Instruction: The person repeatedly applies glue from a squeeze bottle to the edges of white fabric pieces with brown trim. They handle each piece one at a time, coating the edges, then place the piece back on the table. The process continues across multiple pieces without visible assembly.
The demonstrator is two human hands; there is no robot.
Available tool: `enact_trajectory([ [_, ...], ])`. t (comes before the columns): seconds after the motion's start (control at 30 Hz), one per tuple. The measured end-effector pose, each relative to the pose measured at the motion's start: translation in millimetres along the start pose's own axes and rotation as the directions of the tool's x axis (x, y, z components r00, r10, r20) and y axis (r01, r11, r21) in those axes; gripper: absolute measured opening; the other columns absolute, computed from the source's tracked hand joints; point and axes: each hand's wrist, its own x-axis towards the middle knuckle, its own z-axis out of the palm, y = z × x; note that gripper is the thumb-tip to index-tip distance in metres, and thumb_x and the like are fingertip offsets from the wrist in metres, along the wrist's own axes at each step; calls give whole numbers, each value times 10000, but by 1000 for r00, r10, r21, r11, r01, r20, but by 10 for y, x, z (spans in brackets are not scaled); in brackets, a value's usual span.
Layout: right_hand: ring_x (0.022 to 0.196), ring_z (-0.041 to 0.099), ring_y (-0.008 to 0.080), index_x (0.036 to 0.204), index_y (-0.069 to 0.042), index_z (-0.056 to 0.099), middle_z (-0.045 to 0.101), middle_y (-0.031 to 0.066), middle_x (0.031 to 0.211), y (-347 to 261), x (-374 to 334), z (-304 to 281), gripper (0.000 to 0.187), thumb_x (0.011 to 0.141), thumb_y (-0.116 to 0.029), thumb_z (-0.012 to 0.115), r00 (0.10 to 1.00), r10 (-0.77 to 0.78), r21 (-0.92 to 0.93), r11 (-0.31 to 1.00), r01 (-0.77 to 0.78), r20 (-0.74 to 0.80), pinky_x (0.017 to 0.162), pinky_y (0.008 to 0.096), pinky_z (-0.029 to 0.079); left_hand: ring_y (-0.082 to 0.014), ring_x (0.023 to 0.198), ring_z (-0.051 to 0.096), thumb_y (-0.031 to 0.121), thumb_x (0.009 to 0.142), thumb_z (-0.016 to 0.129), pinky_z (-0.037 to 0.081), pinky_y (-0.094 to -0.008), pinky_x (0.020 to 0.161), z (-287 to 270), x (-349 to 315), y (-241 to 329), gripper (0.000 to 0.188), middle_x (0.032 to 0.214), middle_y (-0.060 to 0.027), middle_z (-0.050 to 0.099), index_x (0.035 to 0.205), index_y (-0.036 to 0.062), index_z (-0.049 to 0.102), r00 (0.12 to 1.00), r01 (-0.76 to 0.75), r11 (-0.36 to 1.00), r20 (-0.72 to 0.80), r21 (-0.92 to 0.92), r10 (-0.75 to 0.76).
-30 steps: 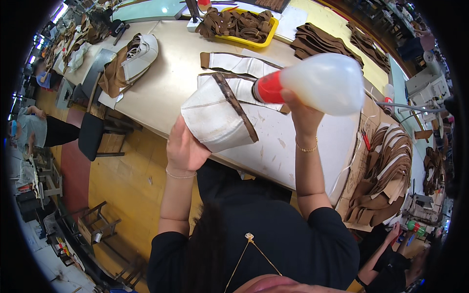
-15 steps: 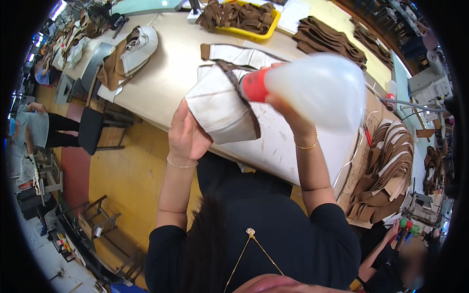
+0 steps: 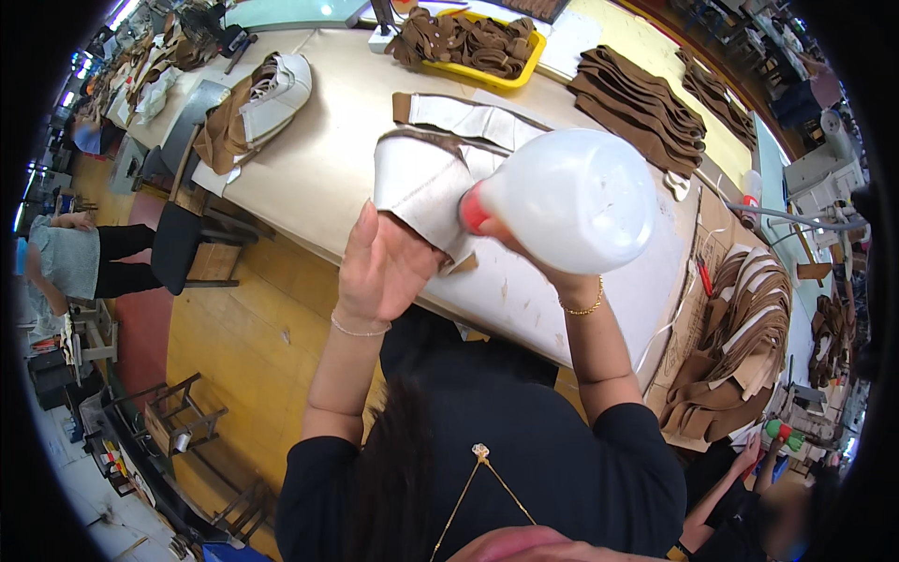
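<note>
The left hand [image 3: 379, 267] lies palm-up under a curved white piece of material edged in brown [image 3: 419, 187], holding it above the edge of a long beige worktable [image 3: 318, 169]. The right hand [image 3: 543, 267] grips a large translucent white plastic squeeze bottle with a red nozzle [image 3: 571, 201], tipped so the nozzle meets the piece. On the table behind stand a yellow tray of brown straps [image 3: 473, 42] and stacks of brown cut pieces [image 3: 637, 98]. At lower right another person's hand [image 3: 754, 454] is beside a small green and red object [image 3: 782, 433].

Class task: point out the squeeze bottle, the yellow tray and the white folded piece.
Bottle [image 3: 571, 201], head view, on its white body.
Tray [image 3: 518, 75], head view, on its right rim.
Folded piece [image 3: 417, 183], head view, on its white face.
</note>
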Motion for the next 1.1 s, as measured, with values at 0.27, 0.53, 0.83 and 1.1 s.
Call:
enact_trajectory([
  [0.27,899,596,265,1134,23,454,578,140,1017,-24,-21,-167,674,657,-333,770,998,47,267,962,-56,39,792,410,496,-320,1262,308,546,855,368,247,-426,1041,-41,108,364,789,1389,-181,272,1362,-22,163,997,33,968,-61,-248,-49],
  [0.53,836,593,195,996,3,562,607,116,950,-21,136,-293,498,709,-369,726,912,177,483,875,26,-370,735,320,498,-310,1189,414,533,848,396,296,-457,1006,-305,86,87,692,1310,-153,411,1292,3,360,966,23,903,-222,-428,-130],
  [0.83,834,582,156,996,-30,585,617,56,928,-100,236,-247,442,692,-301,755,886,154,402,915,38,-437,751,291,478,-320,1287,256,627,794,423,206,-479,1048,-255,16,3,864,1389,-168,272,1364,20,196,991,-78,984,-121,-163,58],
  [1.1,901,578,170,1016,-44,592,612,79,1003,-216,180,22,358,726,-205,726,999,11,304,953,2,-43,800,299,466,-320,1266,298,537,844,405,256,-474,1028,-254,-100,-55,782,1373,-182,291,1349,-24,199,983,-133,990,-119,54,139],
])
